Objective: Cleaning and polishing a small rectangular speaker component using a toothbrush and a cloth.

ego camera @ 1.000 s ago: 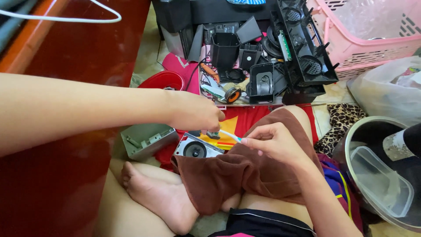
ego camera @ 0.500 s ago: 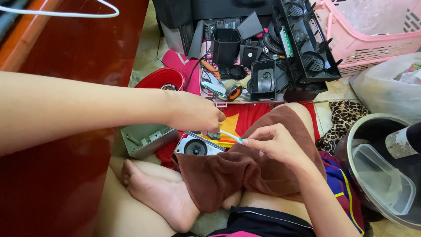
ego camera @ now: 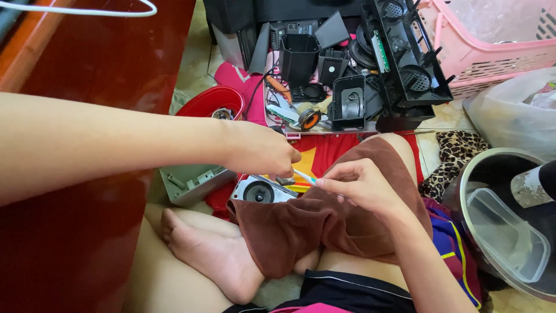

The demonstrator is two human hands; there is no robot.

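A small silver speaker unit (ego camera: 259, 190) with a round black cone lies on a red and yellow cloth (ego camera: 324, 152) in front of my crossed legs. My left hand (ego camera: 259, 149) reaches in from the left, fingers curled down and pinching a small dark part on the speaker's top edge. My right hand (ego camera: 360, 185) rests on a brown towel (ego camera: 313, 229) over my knee. It pinches a thin white and teal tool (ego camera: 304, 177), whose tip points at the spot under my left fingers. The fingers hide the contact point.
An open grey metal box (ego camera: 188, 182) lies left of the speaker, with a red bowl (ego camera: 209, 101) beyond it. Black plastic parts (ego camera: 347, 104), a black rack (ego camera: 405, 58) and a pink basket (ego camera: 492, 46) crowd the back. A steel pot (ego camera: 463, 191) stands at the right, a red cabinet (ego camera: 87, 69) at the left.
Both hands stay at the speaker. My right hand has edged slightly towards my left hand with the thin tool.
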